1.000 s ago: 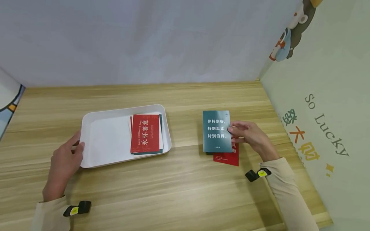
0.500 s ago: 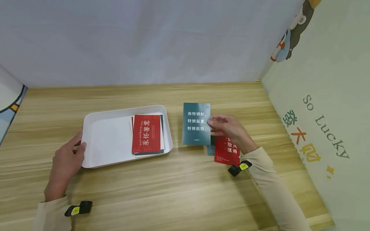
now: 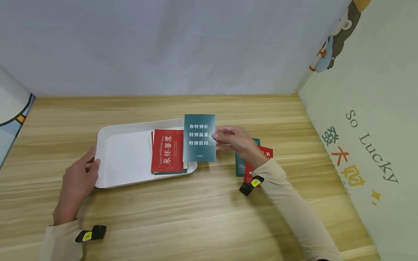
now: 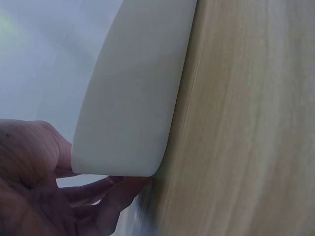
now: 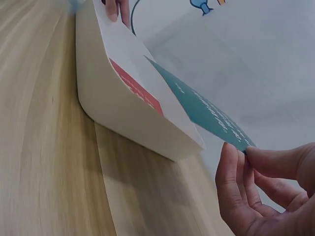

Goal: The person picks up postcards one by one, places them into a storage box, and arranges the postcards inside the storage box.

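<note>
My right hand (image 3: 238,143) pinches a teal card (image 3: 200,152) with white Chinese lettering by its right edge, between thumb and fingers. The card is held above the right end of a white tray (image 3: 122,156), overlapping its rim in the head view. In the right wrist view the teal card (image 5: 202,110) slants over the tray wall (image 5: 128,125). Inside the tray's right part lies a pile with a red card (image 3: 168,152) on top; white and teal edges show beneath. My left hand (image 3: 78,179) grips the tray's left end, thumb at the rim and fingers against the outer wall.
Right of the tray, another teal card (image 3: 240,167) and a red card (image 3: 266,152) lie overlapping on the wooden table (image 3: 183,217), partly hidden by my right hand and wrist. A pale wall (image 3: 147,47) stands behind; a printed panel (image 3: 375,127) borders the right.
My right hand has carried the teal card leftward from above the table cards to over the tray's right end, uncovering more of the teal card below. My left hand stays on the tray.
</note>
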`<state>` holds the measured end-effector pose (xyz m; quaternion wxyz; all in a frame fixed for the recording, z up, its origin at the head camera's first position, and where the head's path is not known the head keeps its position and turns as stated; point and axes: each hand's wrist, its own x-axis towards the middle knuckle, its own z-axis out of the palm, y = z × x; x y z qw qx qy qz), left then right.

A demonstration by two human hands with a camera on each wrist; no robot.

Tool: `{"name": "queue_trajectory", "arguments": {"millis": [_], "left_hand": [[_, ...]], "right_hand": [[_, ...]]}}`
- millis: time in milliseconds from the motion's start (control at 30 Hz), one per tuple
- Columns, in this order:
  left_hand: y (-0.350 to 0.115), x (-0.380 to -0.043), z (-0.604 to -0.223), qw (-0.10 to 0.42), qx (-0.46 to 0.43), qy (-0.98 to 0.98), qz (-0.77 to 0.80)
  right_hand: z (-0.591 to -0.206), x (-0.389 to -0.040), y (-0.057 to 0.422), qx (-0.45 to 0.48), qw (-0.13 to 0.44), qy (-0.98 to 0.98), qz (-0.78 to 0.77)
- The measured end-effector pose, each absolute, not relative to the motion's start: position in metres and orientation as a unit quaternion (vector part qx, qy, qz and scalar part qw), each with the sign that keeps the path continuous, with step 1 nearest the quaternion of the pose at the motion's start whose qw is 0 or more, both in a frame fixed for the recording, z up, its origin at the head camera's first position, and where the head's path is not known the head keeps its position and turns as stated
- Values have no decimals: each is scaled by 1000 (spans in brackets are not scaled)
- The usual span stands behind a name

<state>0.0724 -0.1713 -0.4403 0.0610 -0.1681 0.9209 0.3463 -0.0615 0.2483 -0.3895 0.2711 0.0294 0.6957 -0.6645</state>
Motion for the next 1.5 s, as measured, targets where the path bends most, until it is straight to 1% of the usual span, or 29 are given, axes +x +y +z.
{"name": "queue_trajectory", "arguments": {"millis": [400,633,800,1100,1333,1500], "left_hand": [[-172,71,-442,59,-171,920,347],[-174,71,-441,47,-162,921,352],[-174,73,-440,48,-165,922,348],[-172,73,-439,50,-167,922,347],[-171,72,-439,60,-170,920,347],[-170,72,-440,57,-169,921,347]], "right_hand": [[-397,-63,197,27,282,702,-653],[-396,-65,177,21,281,712,-644],[-396,-63,166,20,278,722,-634],[-394,-54,159,-36,221,805,-549],[-389,-44,160,-77,198,856,-471],[-387,-40,160,-109,175,881,-426]]}}
